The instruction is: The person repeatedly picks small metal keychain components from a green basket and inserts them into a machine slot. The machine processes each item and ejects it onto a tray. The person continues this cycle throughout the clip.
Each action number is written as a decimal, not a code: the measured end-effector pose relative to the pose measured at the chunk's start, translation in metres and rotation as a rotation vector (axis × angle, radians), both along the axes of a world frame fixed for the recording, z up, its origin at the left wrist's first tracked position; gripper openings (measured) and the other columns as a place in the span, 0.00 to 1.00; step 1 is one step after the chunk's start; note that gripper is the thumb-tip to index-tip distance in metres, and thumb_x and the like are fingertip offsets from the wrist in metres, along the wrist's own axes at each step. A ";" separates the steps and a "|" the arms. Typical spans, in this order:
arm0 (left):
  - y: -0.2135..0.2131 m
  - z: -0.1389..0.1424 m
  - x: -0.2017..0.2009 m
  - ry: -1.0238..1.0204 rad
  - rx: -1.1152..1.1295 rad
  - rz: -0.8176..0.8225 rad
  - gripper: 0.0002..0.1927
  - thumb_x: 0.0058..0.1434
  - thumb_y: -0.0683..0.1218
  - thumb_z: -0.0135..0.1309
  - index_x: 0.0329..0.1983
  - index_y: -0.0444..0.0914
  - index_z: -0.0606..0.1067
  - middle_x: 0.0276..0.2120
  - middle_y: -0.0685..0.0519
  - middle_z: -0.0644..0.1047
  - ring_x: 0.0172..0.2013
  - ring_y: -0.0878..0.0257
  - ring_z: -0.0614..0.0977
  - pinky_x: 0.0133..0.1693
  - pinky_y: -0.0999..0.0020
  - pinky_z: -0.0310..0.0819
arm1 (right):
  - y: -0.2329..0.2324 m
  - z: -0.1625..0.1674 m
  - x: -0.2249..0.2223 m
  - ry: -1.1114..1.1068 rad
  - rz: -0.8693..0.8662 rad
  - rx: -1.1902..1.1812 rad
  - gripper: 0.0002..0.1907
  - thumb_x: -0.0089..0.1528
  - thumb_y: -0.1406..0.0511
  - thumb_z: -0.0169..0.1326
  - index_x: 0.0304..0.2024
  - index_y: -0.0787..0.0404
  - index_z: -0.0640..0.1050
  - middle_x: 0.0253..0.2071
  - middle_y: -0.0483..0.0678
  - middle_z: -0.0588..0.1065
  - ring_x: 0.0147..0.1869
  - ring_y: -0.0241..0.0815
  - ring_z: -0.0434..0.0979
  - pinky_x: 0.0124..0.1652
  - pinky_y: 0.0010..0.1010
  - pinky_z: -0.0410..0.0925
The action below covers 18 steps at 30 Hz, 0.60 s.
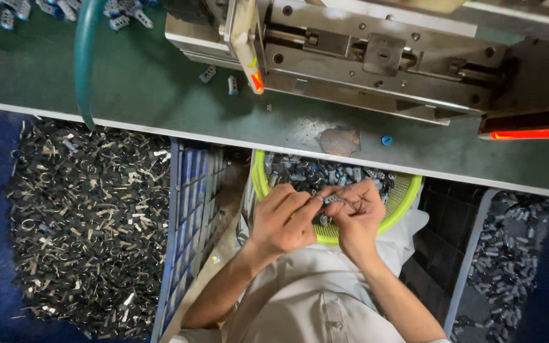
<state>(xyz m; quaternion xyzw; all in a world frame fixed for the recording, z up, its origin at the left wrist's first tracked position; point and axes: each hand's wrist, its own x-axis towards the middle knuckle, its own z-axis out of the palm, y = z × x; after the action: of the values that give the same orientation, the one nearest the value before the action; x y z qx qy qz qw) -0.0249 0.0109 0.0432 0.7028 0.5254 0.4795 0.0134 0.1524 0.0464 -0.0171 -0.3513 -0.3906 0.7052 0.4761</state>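
- Head view: nearest the camera, both hands meet over the yellow-green basket (pixel 408 194); the left hand (pixel 282 222) and right hand (pixel 357 213) are each pinched together on one small metal part (pixel 330 199) held between them.
- A slack pinch could drop that part back among the basket's look-alike pieces.
- Far off, the bench (pixel 141 82) carries a machine (pixel 376 54); loose clips (pixel 90 216) fill the left bin, easy to mix up.

Hands (pixel 319 216) boxed in: table edge (pixel 223 136) & machine (pixel 376 57) ahead, crate wall (pixel 192 209) left; open twd body.
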 end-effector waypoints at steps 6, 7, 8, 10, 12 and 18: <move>-0.024 0.010 -0.003 -0.021 0.086 0.146 0.08 0.58 0.38 0.55 0.42 0.35 0.78 0.41 0.50 0.77 0.34 0.51 0.79 0.37 0.58 0.76 | 0.018 0.012 -0.002 0.373 0.049 -0.612 0.18 0.55 0.84 0.50 0.42 0.62 0.69 0.38 0.52 0.75 0.38 0.41 0.73 0.39 0.27 0.70; -0.026 0.008 -0.003 0.008 0.035 0.239 0.07 0.58 0.39 0.56 0.40 0.37 0.78 0.41 0.50 0.77 0.33 0.51 0.77 0.37 0.57 0.73 | 0.024 0.020 -0.003 0.380 0.068 -0.642 0.20 0.53 0.86 0.50 0.41 0.62 0.69 0.38 0.50 0.74 0.39 0.40 0.73 0.40 0.27 0.70; -0.028 0.006 -0.003 0.040 -0.016 0.336 0.05 0.58 0.40 0.56 0.38 0.39 0.78 0.41 0.51 0.78 0.32 0.50 0.76 0.36 0.56 0.69 | 0.031 0.029 -0.005 0.284 0.049 -0.493 0.22 0.51 0.85 0.50 0.42 0.60 0.68 0.35 0.51 0.73 0.37 0.41 0.73 0.38 0.28 0.70; -0.030 -0.004 -0.004 -0.464 -0.285 0.263 0.07 0.61 0.39 0.53 0.40 0.35 0.79 0.41 0.48 0.79 0.34 0.56 0.83 0.35 0.65 0.77 | 0.052 0.047 -0.011 0.120 0.007 -0.161 0.25 0.48 0.85 0.50 0.43 0.57 0.68 0.30 0.51 0.71 0.34 0.43 0.74 0.34 0.30 0.71; -0.032 -0.020 -0.003 -0.930 -0.465 0.113 0.09 0.63 0.39 0.51 0.41 0.31 0.80 0.40 0.46 0.80 0.34 0.59 0.84 0.35 0.68 0.78 | 0.087 0.067 -0.007 -0.299 -0.107 0.356 0.18 0.51 0.84 0.45 0.39 0.63 0.63 0.26 0.50 0.66 0.29 0.46 0.75 0.25 0.31 0.66; -0.042 -0.070 0.022 -1.324 -0.362 -0.260 0.16 0.75 0.43 0.49 0.30 0.31 0.74 0.35 0.48 0.79 0.38 0.64 0.81 0.43 0.69 0.75 | 0.185 0.069 0.002 -0.747 -0.262 1.086 0.09 0.63 0.80 0.55 0.43 0.70 0.71 0.34 0.56 0.71 0.40 0.49 0.75 0.44 0.41 0.74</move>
<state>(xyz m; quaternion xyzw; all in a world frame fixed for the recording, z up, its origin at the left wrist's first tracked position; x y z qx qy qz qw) -0.0026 -0.0313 -0.0265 0.3065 0.3900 0.7063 0.5051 0.1546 0.2309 0.0518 -0.3268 -0.7824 0.1760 0.5000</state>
